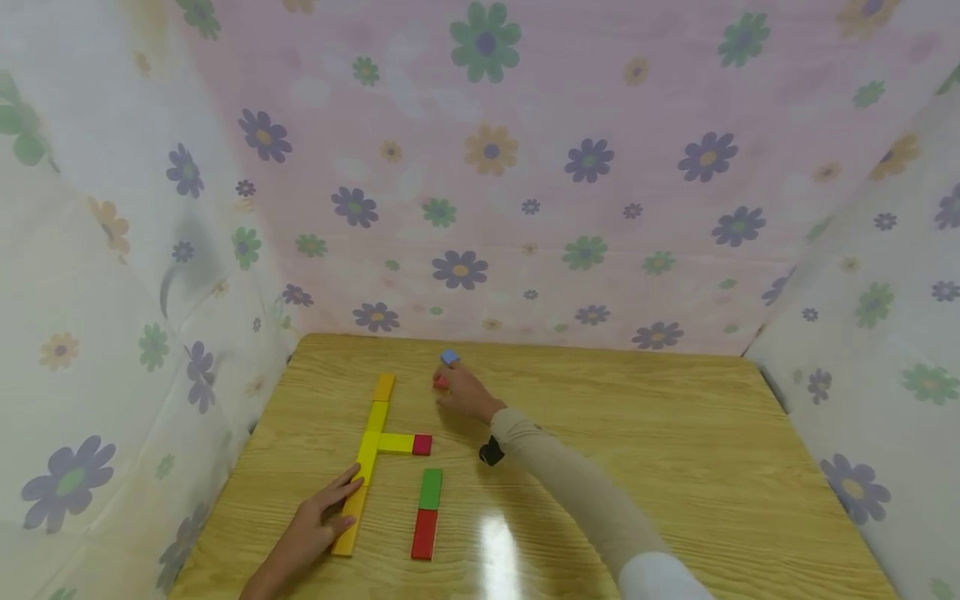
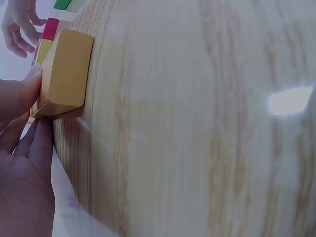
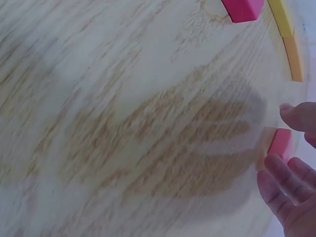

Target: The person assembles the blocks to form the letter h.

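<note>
My left hand point(image 1: 311, 517) rests at a row of yellow blocks point(image 1: 369, 454) and orange blocks. Its fingers reach along the row, while the thumb lies on the near orange block point(image 1: 350, 525); the left wrist view shows that orange block point(image 2: 71, 69) close up. At the back, my right hand point(image 1: 467, 393) is around a small red block point(image 1: 441, 383), its thumb apart from the block in the right wrist view. The fingers partly cover that red block point(image 3: 280, 143). Just behind the hand is a blue block point(image 1: 449, 357).
A yellow block point(image 1: 395, 443) branches right from the row, ending in a crimson block point(image 1: 422, 445). Nearer me, a green block point(image 1: 431, 489) and a red block point(image 1: 423, 535) lie end to end. Flowered cloth point(image 1: 525, 192) surrounds the wooden table point(image 1: 675, 450).
</note>
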Demonstrator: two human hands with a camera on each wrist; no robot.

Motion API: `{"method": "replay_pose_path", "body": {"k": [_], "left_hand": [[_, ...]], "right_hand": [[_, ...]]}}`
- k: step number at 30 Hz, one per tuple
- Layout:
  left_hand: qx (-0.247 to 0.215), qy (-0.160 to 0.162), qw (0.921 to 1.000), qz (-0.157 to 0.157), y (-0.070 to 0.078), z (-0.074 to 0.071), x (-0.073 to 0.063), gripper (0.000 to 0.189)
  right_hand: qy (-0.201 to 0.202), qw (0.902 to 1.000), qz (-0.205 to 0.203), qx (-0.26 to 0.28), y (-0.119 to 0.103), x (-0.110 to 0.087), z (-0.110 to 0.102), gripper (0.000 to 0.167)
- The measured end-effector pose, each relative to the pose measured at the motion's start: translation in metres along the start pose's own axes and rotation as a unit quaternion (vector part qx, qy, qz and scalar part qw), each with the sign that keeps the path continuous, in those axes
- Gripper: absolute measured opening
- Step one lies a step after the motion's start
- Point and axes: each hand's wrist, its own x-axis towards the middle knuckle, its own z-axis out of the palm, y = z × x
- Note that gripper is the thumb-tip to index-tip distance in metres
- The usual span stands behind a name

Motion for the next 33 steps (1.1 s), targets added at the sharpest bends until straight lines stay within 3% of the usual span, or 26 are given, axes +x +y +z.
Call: {"method": "replay_pose_path", "body": {"k": [6, 12, 23, 33], "left_hand": [[-0.014, -0.004, 0.9998, 0.011, 0.001, -0.001, -0.002, 0.054], [-0.018, -0.013, 0.9989, 0.042, -0.001, -0.003, -0.002, 0.053], [-0.021, -0.011, 0.9996, 0.018, 0.002, -0.002, -0.001, 0.054], [-0.012, 0.001, 0.9996, 0.024, 0.001, -0.003, -0.001, 0.054]], "right_hand": [[0.04, 0.9988, 0.023, 0.015, 0.002, 0.005, 0.009, 0.033], [0.062, 0.9956, 0.062, 0.033, 0.004, 0.009, 0.013, 0.035], [0.08, 0.9963, 0.03, -0.004, 0.003, 0.013, 0.013, 0.013], [0.092, 0.9952, 0.011, 0.032, 0.012, 0.015, 0.016, 0.009]]}}
